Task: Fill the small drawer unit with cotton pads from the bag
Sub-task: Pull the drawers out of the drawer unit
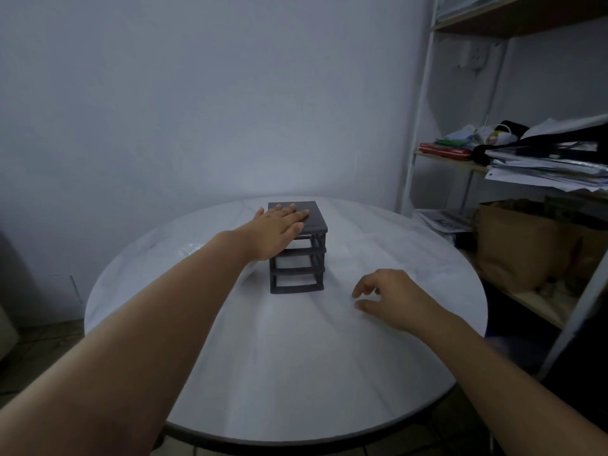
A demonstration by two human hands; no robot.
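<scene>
No text, label, brand, number or sign is legible. Printed sheets point(445, 220) at the right of the frame, low on the shelf unit point(423, 93), carry dark print too blurred to read. The paper stack point(539, 171) above them shows no readable marking.

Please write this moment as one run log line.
left hand: rests flat on drawer unit top | right hand: loosely curled, holds nothing, over table
</scene>
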